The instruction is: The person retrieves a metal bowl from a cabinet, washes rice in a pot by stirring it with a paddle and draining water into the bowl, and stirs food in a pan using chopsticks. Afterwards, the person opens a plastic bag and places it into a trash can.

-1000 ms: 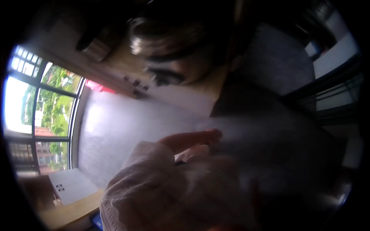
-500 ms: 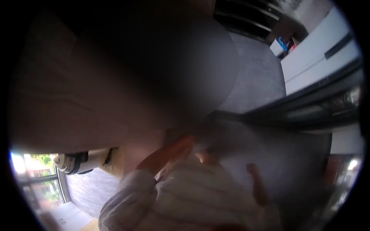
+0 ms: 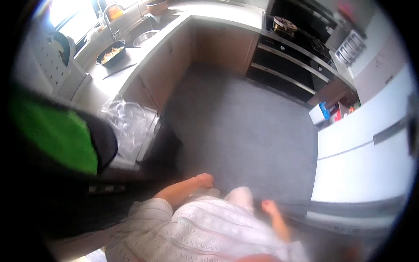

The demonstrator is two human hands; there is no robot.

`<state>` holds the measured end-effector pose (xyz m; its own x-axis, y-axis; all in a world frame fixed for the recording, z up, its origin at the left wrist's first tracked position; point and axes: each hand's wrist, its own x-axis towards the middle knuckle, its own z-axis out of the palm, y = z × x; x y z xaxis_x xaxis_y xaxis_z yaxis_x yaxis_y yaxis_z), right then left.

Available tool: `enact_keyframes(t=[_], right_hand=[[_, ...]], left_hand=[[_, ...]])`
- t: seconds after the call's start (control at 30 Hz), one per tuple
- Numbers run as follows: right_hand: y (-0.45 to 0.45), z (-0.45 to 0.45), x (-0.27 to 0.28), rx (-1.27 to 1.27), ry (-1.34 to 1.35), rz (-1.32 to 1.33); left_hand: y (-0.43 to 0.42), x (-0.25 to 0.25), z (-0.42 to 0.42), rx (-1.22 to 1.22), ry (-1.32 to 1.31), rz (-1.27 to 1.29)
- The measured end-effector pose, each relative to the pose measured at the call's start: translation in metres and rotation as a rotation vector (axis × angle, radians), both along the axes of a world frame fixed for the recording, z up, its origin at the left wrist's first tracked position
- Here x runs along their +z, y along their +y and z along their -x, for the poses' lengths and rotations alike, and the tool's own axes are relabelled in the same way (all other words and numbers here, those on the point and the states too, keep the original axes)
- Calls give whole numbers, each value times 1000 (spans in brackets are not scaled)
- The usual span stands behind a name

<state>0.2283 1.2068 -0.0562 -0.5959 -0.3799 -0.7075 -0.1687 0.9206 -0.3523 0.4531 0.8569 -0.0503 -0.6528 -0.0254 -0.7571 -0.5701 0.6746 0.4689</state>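
Observation:
My left hand (image 3: 205, 180) hangs in front of my body at the waist, its fingers curled in, with nothing visible in it. Lower right, by my side, is my right hand (image 3: 269, 207), small and blurred; its fingers look curled, but their hold is unclear. Between and below them lies my cream knitted top (image 3: 209, 222). Nearest on the left is a clear plastic bag (image 3: 126, 124) on the counter end, well beyond my left hand. Neither hand touches any object that shows.
A grey floor (image 3: 244, 131) spreads ahead. A counter (image 3: 94, 89) at left bears a pan of food (image 3: 111, 54) near a sink (image 3: 150, 24). A stove (image 3: 305, 41) stands at the back, a white fridge (image 3: 360, 153) at right. Something green (image 3: 52, 131) fills the near left.
The view has turned and moved from a room with windows and past a blurred near surface to a kitchen. Both hands still hang near the body; the right one now shows lower right.

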Motion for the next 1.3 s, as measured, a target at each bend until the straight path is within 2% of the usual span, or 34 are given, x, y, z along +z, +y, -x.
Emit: enact_keyframes(t=[0.03,0.07,0.1,0.2,0.3,0.33,0.37,0.4,0.43,0.47,0.5,0.57,0.63,0.67,0.7,0.73,0.77,0.83,0.9,0.93,1.0,1.07,1.17,1.27,1.3], right_hand=[[-15,-5,39,-106,-21,-51],[-24,10,44,-111,-37,-75],[-29,25,40,-111,-54,-90],[-65,96,18,-71,-91,-143],[-129,193,-1,22,-82,-176],[-155,229,0,63,-71,-189],[-183,267,0,108,-64,-207],[-215,305,4,154,-49,-221],[-255,343,12,200,-16,-226],[-301,384,21,259,28,-225],[-353,417,32,316,92,-216],[-469,465,48,437,237,-142],[-591,501,34,574,371,105],[-654,498,41,516,269,263],[-713,496,40,675,309,342],[-766,468,62,624,203,443],[-812,454,63,681,124,547],[-886,414,78,790,106,598],[-936,375,99,859,74,530],[-956,366,104,886,35,504],[-1000,354,109,950,75,436],[-1040,354,109,888,51,497],[-1103,359,118,874,75,527],[-1188,371,134,986,125,719],[-1217,370,141,982,142,781]], left_hand=[[-18,-7,13,49,67,16],[-35,-20,31,104,139,30],[-54,-29,49,163,213,51],[-113,-31,102,191,199,76],[-169,-57,125,346,157,48],[-183,-77,126,370,285,137],[-197,-98,129,493,65,109],[-212,-103,125,541,8,130],[-225,-90,125,717,-38,158],[-243,-77,125,698,-40,110],[-247,-117,115,732,100,212],[-266,-55,128,1054,27,110],[-282,-65,127,1078,63,141],[-290,-72,126,1068,69,151],[-301,-73,125,1088,8,115],[-314,-89,121,1035,-9,139],[-334,-88,122,1054,-36,97],[-392,-86,121,1071,-52,84],[-450,-93,121,1073,-35,125],[-488,-68,125,1045,0,142],[-562,-39,132,1181,233,128],[-635,14,142,1192,377,130],[-724,76,158,1300,570,-6],[-791,115,168,1404,771,-196],[-809,121,168,1385,841,-177]])
